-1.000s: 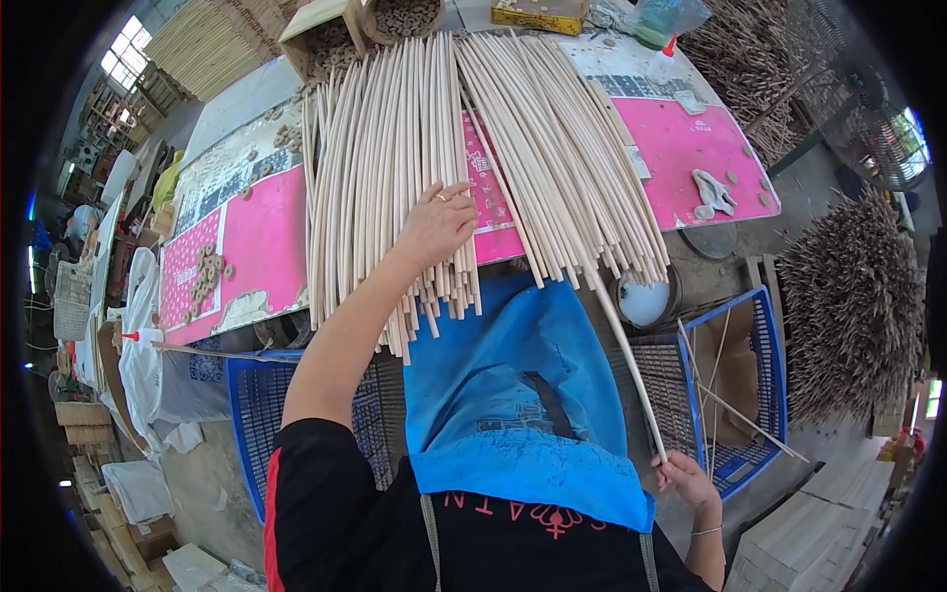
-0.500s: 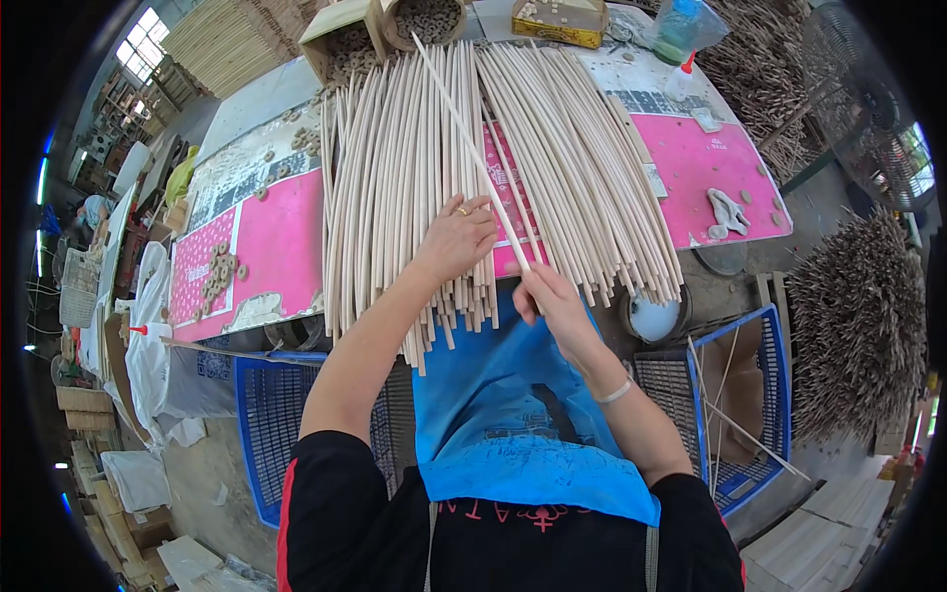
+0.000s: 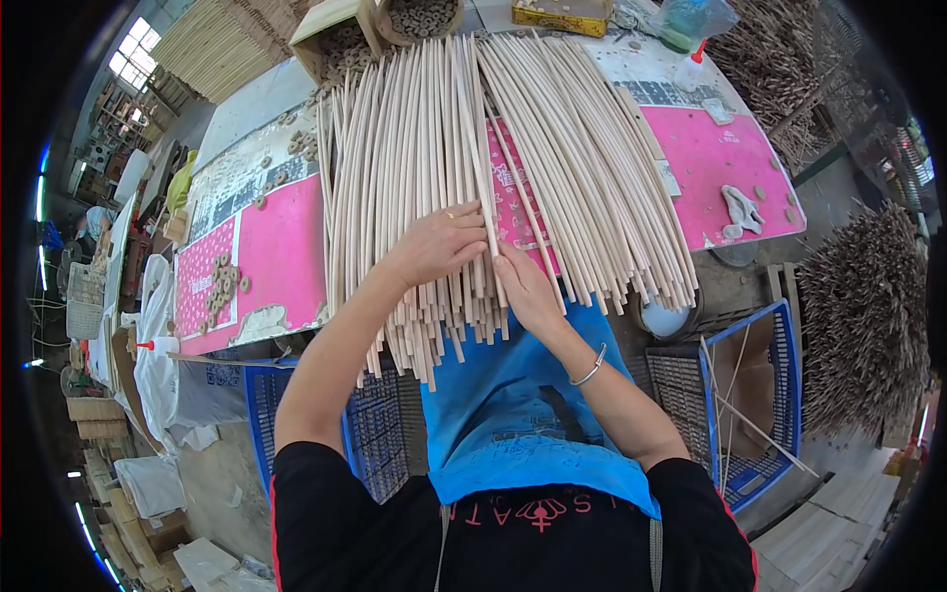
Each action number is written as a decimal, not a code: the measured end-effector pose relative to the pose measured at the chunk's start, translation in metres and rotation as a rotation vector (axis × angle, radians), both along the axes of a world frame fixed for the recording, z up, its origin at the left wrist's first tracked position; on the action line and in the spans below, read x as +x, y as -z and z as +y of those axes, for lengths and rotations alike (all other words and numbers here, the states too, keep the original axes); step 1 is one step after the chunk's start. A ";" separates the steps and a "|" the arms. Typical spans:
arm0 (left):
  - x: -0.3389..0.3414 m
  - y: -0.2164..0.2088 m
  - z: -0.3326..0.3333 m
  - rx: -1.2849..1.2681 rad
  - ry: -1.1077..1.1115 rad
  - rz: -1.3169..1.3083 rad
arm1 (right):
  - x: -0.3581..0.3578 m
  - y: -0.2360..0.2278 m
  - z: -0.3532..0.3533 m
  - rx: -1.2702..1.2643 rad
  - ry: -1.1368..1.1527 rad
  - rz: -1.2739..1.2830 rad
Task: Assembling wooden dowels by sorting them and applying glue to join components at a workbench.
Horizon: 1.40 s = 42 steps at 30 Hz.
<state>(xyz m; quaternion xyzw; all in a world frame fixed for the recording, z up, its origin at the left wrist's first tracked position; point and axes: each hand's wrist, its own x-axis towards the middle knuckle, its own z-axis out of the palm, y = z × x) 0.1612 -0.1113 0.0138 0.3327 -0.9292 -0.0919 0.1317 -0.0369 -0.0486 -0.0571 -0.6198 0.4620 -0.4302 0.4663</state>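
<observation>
My right grip (image 3: pixel 528 288) pinches a pale rod (image 3: pixel 484 168) along the inner edge of the left bundle (image 3: pixel 395 168); my left grip (image 3: pixel 442 247) lies across that bundle, how firmly I cannot tell. The pink-and-white counter (image 3: pixel 283 242) also carries a right bundle (image 3: pixel 592 178) and brown rings (image 3: pixel 225 278). A blue crate (image 3: pixel 795 370) stands on the floor (image 3: pixel 212 488), near dark sticks (image 3: pixel 860 321).

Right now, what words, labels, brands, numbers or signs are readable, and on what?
Black cloth shirt: red letters beside a red emblem, legible in part; not copied here.
Blue cloth apron: dark print, too faint to read.
Pink flat table covering: white print, too small to read.
</observation>
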 end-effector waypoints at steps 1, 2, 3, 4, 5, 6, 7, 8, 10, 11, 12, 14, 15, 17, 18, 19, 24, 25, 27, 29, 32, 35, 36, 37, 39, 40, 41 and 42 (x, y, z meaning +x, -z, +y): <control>0.006 -0.003 0.001 -0.065 0.029 0.067 | 0.001 0.006 0.000 -0.093 0.026 0.079; 0.014 -0.004 0.005 -0.101 0.019 0.074 | 0.002 0.012 0.001 -0.157 0.022 0.181; 0.023 -0.009 0.008 -0.094 0.019 0.066 | 0.005 0.010 0.003 -0.150 0.022 0.173; 0.028 -0.018 0.011 -0.035 -0.030 0.044 | 0.005 0.006 0.005 -0.147 0.032 0.207; 0.030 -0.026 0.012 0.024 -0.078 0.022 | 0.005 0.002 0.006 -0.143 0.042 0.242; 0.026 -0.033 0.010 0.031 -0.154 -0.074 | 0.004 0.001 0.006 -0.163 0.051 0.270; 0.017 -0.037 0.012 -0.053 -0.157 0.021 | 0.004 -0.003 0.004 -0.164 0.048 0.306; 0.005 -0.037 0.012 -0.136 -0.159 0.118 | 0.003 -0.007 0.002 -0.164 0.045 0.343; -0.013 -0.026 0.006 -0.106 -0.170 0.139 | -0.001 -0.022 -0.004 -0.116 0.028 0.332; -0.019 -0.013 0.003 -0.162 -0.172 0.125 | 0.000 -0.024 -0.007 -0.081 0.031 0.321; -0.022 -0.005 -0.001 -0.215 -0.168 0.111 | 0.000 -0.027 -0.008 -0.043 0.039 0.312; -0.018 0.008 -0.011 -0.168 -0.147 0.014 | 0.000 -0.032 -0.005 -0.042 0.008 0.431; -0.018 0.010 -0.016 -0.165 -0.138 -0.106 | -0.001 -0.026 -0.005 -0.084 0.006 0.388; -0.018 0.016 -0.017 -0.155 -0.125 -0.228 | -0.006 -0.015 -0.006 -0.118 0.010 0.277; -0.021 0.013 -0.016 -0.157 -0.156 -0.107 | -0.006 -0.012 -0.004 -0.110 0.015 0.277; -0.023 0.010 -0.015 -0.157 -0.188 0.014 | -0.007 -0.009 -0.002 -0.088 0.033 0.219; -0.029 0.011 -0.003 0.056 -0.357 0.165 | -0.001 -0.014 0.000 -0.061 0.074 0.268; -0.029 0.014 -0.004 -0.007 -0.303 0.119 | -0.005 -0.008 -0.003 -0.039 0.051 0.218; -0.029 0.018 -0.007 -0.100 -0.223 0.110 | -0.014 0.005 -0.008 0.153 -0.045 -0.231; -0.024 0.018 -0.006 -0.073 -0.207 0.131 | -0.028 0.013 -0.001 0.208 -0.061 -0.170; -0.020 0.019 -0.003 -0.056 -0.193 0.091 | -0.031 0.009 0.020 0.185 0.010 -0.104; -0.022 0.020 -0.009 -0.231 -0.134 -0.041 | -0.030 0.013 0.029 0.126 0.092 -0.029; -0.020 0.024 -0.009 -0.230 -0.134 -0.037 | -0.029 0.008 0.032 0.127 0.092 -0.025; -0.018 0.026 -0.009 -0.182 -0.155 -0.038 | -0.030 0.001 0.035 0.175 0.086 0.024; -0.016 0.027 -0.009 -0.131 -0.165 -0.049 | -0.030 -0.003 0.043 0.222 0.083 0.074; -0.018 0.025 -0.009 -0.131 -0.163 -0.047 | -0.030 -0.002 0.047 0.211 0.080 0.107; -0.019 0.024 -0.008 -0.122 -0.163 -0.051 | -0.030 -0.001 0.049 0.201 0.076 0.140; -0.019 0.023 -0.007 -0.114 -0.164 -0.058 | -0.029 0.001 0.050 0.200 0.075 0.140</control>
